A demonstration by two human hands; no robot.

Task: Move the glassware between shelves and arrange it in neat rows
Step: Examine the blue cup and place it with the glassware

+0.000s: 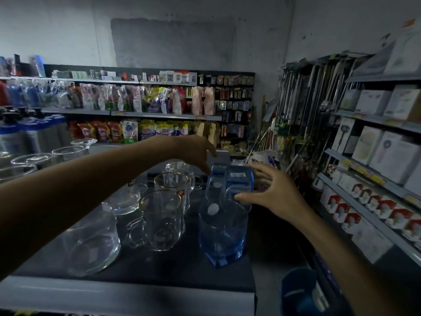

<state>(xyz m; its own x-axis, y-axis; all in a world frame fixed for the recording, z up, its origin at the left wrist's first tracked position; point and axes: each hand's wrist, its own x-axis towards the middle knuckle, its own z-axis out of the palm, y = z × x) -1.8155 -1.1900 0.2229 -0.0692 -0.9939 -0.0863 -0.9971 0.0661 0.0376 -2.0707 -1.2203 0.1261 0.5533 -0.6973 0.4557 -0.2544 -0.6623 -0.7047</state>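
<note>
On the dark shelf top (173,270) stand a row of blue square glasses (222,233) running away from me, with the far ones (230,179) between my hands. Left of them are clear gold-rimmed mugs (160,221) in a row, and clear glass bowls (93,240) further left. My left hand (196,151) reaches across above the far blue glasses, fingers spread and pointing down, holding nothing. My right hand (273,192) is spread open at the right side of the far blue glasses, thumb touching one of them.
More clear bowls (68,151) sit at the far left. Shelves of boxed goods (376,156) line the right, with hanging poles (303,106) behind. A back shelf holds detergent bags (136,99). A blue bin (298,290) stands on the floor in the aisle.
</note>
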